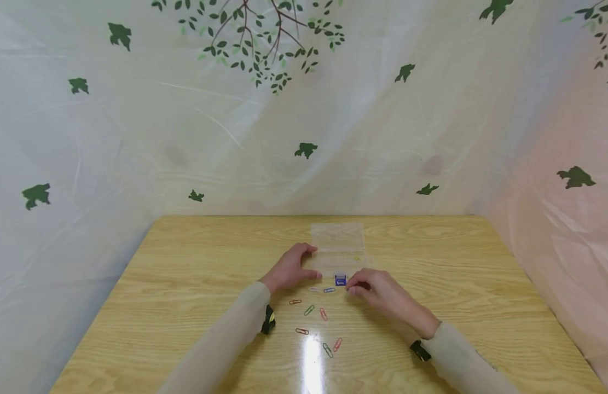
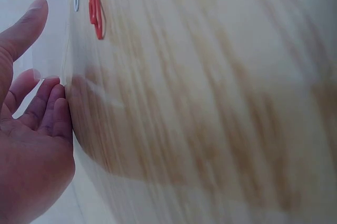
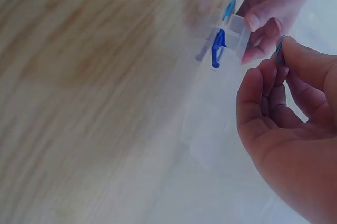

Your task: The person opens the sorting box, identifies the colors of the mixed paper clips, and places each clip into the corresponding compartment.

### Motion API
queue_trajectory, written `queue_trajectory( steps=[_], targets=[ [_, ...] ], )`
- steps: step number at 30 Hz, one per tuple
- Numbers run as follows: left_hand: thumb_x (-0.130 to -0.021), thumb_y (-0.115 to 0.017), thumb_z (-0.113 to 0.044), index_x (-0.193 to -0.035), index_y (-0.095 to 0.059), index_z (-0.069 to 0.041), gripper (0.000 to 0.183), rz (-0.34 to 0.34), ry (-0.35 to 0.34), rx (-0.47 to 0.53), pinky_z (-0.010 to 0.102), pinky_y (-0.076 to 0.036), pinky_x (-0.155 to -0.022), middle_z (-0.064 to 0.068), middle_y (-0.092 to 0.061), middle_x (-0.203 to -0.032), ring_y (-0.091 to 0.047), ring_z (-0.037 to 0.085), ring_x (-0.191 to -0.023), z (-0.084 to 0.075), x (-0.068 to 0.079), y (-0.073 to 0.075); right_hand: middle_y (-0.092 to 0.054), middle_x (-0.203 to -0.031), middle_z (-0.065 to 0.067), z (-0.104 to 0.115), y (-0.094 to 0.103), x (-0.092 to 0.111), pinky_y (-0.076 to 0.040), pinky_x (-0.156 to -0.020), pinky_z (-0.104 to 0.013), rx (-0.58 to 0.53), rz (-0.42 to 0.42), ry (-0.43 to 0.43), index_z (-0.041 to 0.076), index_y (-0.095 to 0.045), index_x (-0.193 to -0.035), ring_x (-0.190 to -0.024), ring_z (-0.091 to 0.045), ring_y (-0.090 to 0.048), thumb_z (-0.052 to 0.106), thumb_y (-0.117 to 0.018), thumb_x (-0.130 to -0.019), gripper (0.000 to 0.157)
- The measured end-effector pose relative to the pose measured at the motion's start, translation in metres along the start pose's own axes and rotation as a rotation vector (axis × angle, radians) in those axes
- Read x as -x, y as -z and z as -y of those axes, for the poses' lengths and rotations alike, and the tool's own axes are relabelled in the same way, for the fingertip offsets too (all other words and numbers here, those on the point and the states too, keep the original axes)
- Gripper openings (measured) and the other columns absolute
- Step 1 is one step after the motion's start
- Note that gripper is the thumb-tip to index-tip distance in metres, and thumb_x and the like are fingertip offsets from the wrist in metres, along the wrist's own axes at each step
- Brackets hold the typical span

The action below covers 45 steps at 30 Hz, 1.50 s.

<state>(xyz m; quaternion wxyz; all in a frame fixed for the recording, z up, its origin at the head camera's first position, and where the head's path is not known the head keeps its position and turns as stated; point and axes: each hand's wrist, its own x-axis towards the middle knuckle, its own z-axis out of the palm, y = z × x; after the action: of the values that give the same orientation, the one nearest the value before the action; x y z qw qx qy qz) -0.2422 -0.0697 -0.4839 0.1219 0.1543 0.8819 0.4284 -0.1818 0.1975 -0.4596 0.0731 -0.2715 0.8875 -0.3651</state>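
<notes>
A clear plastic box (image 1: 338, 238) stands with its lid folded back and a blue latch (image 1: 340, 280) on its front. Inside lies a small yellow piece (image 1: 357, 258). My left hand (image 1: 294, 268) holds the box's left end, thumb by the front corner and index finger near the hinge. In the left wrist view, its fingertips (image 2: 55, 82) meet the clear edge. Just right of the latch, my right hand (image 1: 382, 293) pinches a blue paper clip (image 3: 280, 50) between thumb and finger. Before the box lie a white paper clip (image 1: 314, 289) and another blue clip (image 1: 329, 290).
Nearer on the wooden table (image 1: 185, 262) are scattered several more clips, among them a red clip (image 1: 295, 301), a green clip (image 1: 309, 310) and a pink clip (image 1: 337, 345). A pale curtain (image 1: 235, 153) with leaf and bird prints hangs behind the table and along its sides.
</notes>
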Motion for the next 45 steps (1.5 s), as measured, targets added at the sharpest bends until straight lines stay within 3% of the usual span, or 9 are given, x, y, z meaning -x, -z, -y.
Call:
queue_trajectory(
  steps=[11,25,37,45],
  targets=[
    [-0.087,-0.086,-0.022,-0.143,-0.055,-0.005,0.066,0.0,0.004,-0.013,0.044,-0.039,-0.117,0.013,-0.058,-0.139,-0.053,0.03,-0.133,0.0,0.002,-0.002,-0.063,-0.093,0.003,0.004,0.008,-0.003,-0.053,-0.071,-0.025,0.027,-0.094,-0.043,0.01,-0.073,-0.096,-0.083,-0.011,-0.057,0.006,-0.069,-0.099,0.006],
    [-0.088,-0.086,-0.023,-0.143,-0.055,-0.005,0.066,0.0,0.002,-0.007,0.044,-0.039,-0.117,0.013,-0.058,-0.14,-0.053,0.03,-0.134,0.0,0.004,-0.002,-0.072,-0.096,-0.003,0.003,0.021,-0.011,-0.053,-0.063,-0.026,-0.025,-0.17,-0.054,0.004,-0.076,-0.109,-0.076,-0.014,-0.058,0.005,-0.068,-0.1,0.011],
    [-0.088,-0.086,-0.023,-0.143,-0.055,-0.005,0.065,-0.002,0.0,-0.001,0.044,-0.039,-0.117,0.013,-0.058,-0.14,-0.053,0.03,-0.134,0.0,0.004,-0.001,-0.073,-0.091,-0.001,0.0,0.023,-0.026,-0.051,-0.059,-0.026,0.025,-0.251,-0.078,0.006,-0.076,-0.102,-0.073,-0.012,-0.058,0.008,-0.072,-0.098,0.006],
    [-0.088,-0.086,-0.023,-0.143,-0.056,-0.006,0.065,0.005,0.006,0.003,0.044,-0.039,-0.117,0.012,-0.058,-0.14,-0.053,0.03,-0.134,0.0,0.003,0.0,-0.076,-0.1,-0.005,-0.006,0.022,-0.037,-0.057,-0.072,-0.031,0.052,-0.274,-0.092,0.007,-0.077,-0.105,-0.084,-0.014,-0.067,0.008,-0.07,-0.099,0.009]
  ],
)
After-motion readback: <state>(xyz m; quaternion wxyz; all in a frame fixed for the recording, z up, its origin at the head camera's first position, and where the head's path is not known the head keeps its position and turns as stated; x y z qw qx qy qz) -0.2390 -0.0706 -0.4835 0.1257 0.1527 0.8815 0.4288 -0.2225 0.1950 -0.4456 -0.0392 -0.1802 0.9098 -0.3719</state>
